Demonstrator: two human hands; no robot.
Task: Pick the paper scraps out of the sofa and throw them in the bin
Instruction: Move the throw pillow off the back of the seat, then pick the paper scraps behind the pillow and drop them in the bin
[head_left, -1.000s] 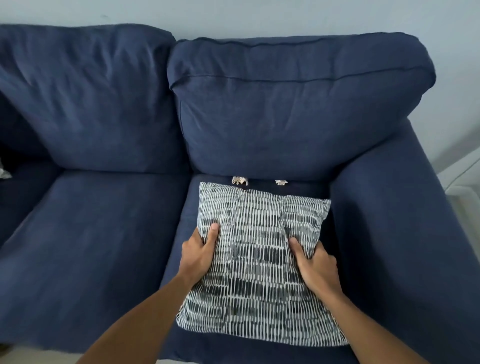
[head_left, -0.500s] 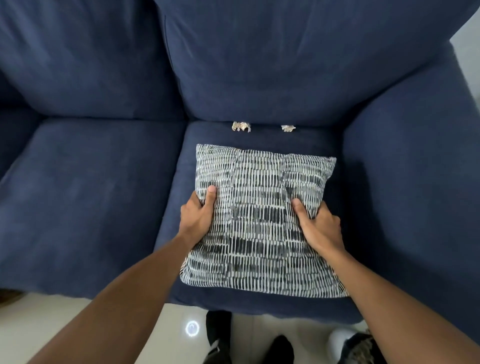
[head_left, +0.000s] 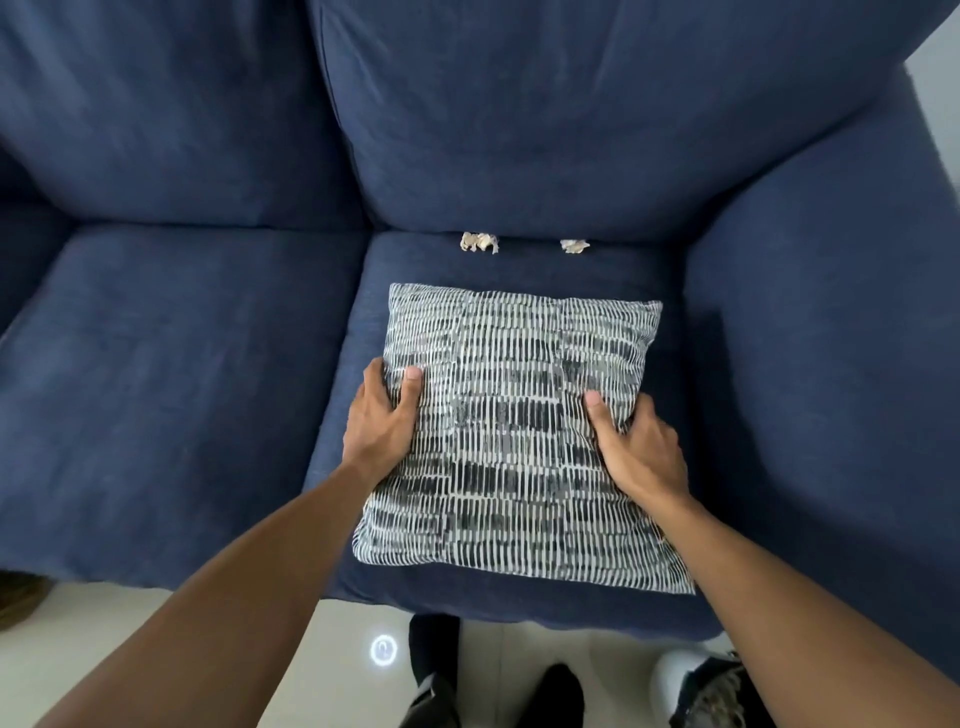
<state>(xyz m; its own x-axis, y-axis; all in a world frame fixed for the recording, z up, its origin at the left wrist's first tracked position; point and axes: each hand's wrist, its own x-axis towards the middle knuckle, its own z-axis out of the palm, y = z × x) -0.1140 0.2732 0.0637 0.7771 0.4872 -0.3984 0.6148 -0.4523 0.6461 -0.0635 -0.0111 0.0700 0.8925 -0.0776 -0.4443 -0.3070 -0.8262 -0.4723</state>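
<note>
Navy sofa (head_left: 171, 395) on pale tiled floor (head_left: 119, 629); patterned cushion (head_left: 511, 426) on seat.

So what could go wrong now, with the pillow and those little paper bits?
Both hands, left hand and right hand, grip the patterned pillow, so neither is free for the scraps. The two paper scraps sit right at the crease under the back cushion; sliding the pillow back might push them into the gap. No bin is in view, so scraps carried away could get dropped.
</note>
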